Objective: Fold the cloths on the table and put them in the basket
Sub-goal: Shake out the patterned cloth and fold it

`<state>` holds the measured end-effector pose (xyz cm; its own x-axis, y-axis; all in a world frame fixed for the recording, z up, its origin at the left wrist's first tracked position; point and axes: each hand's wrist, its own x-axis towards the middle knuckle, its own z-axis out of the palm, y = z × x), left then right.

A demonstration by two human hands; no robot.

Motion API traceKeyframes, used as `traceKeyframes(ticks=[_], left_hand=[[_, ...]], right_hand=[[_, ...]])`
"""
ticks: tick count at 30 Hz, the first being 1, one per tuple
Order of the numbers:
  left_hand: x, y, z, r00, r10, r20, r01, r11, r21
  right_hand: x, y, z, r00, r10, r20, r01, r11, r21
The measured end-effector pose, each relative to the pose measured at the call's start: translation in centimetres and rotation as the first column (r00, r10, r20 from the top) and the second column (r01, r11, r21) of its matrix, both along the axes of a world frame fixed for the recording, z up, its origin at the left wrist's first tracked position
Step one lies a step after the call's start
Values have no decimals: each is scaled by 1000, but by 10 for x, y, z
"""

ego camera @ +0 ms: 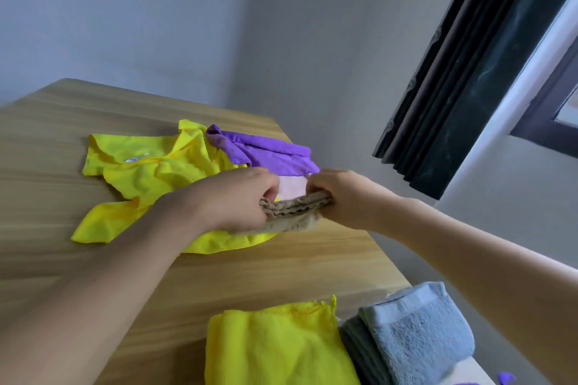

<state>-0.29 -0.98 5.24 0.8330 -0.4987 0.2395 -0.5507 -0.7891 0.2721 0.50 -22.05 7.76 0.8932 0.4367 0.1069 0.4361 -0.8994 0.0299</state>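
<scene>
Over the table (62, 134), both hands' curled fingers (269, 186) grip a bunched beige cloth (291, 212).

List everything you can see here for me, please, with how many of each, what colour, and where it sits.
Table: one, light wood grain, fills the left and middle.
Beige cloth: one, folded, held above the loose pile.
Loose yellow cloths: at least one, crumpled, mid-table; exact count unclear.
Purple cloth: one, crumpled, at the pile's far side.
Pink cloth: one, pale, only a patch shows between the hands.
Folded yellow cloth: one, bottom centre.
Folded blue towel: one, light blue, bottom right.
Grey cloth: one, folded, between those two.
Curtain: one, dark, by the window at right.
Left hand: grips the beige cloth's left end.
Right hand: grips its right end.
</scene>
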Motion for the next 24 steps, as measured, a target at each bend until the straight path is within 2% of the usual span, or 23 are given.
traceKeyframes(ticks=[2, 4, 5, 7, 11, 13, 15, 19, 22, 24], left_hand=[[-4, -9, -13, 978, -22, -208, 61, 981, 184], [-2, -16, -31, 923, -17, -385, 133, 952, 276], [0, -19, -39, 901, -18, -434, 153, 949, 277], [4, -19, -47, 879, -25, -477, 144, 966, 216], [13, -19, -47, 884, -24, -467, 57, 997, 56], [21, -20, -50, 887, 52, -458, -47, 999, 22], [27, -21, -55, 893, 140, -428, -137, 990, 39], [29, -23, -73, 897, 258, -359, -230, 966, 120], [29, -22, -80, 894, 298, -335, -269, 954, 130], [28, -21, -79, 914, 324, -244, -291, 943, 163]], right_hand=[[-11, -2, -11, 986, -36, -162, 6, 983, -182], [-20, -4, -30, 914, -161, -372, 57, 960, -276], [-22, -5, -38, 877, -204, -435, 82, 956, -283], [-18, -6, -48, 859, -227, -459, 116, 959, -258], [-3, -7, -50, 877, -234, -419, 143, 961, -238], [4, -8, -52, 865, -246, -436, 203, 969, -144], [10, -7, -56, 845, -244, -476, 249, 967, -52], [23, 1, -69, 865, -247, -438, 216, 969, -119], [29, 4, -76, 880, -258, -399, 235, 966, -106], [31, 3, -78, 882, -259, -394, 244, 966, -88]])
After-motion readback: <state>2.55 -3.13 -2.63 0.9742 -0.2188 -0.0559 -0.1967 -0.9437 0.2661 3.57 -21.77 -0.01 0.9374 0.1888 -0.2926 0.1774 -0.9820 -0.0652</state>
